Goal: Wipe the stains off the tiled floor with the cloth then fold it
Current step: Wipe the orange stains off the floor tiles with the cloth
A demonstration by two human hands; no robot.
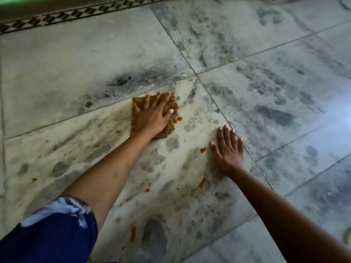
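A folded brown cloth [171, 105] lies flat on the grey marbled tiled floor [76, 63], near the middle of the view. My left hand [152, 115] presses down on it with fingers spread. Orange stains dot the tile: two small blobs [177, 119] right beside the cloth, one [202, 149] by my right thumb, a streak [201, 182] nearer me, small spots [147, 190], and a smear [133, 233] close to my body. My right hand [228, 150] rests flat on the floor, fingers apart, holding nothing, to the right of the cloth.
A patterned border strip [57, 17] and a wall base run along the far left. Dark grout lines [209, 92] cross the floor diagonally. My blue patterned sleeve [53, 230] fills the lower left corner. A yellowish object [347, 236] shows at the right edge.
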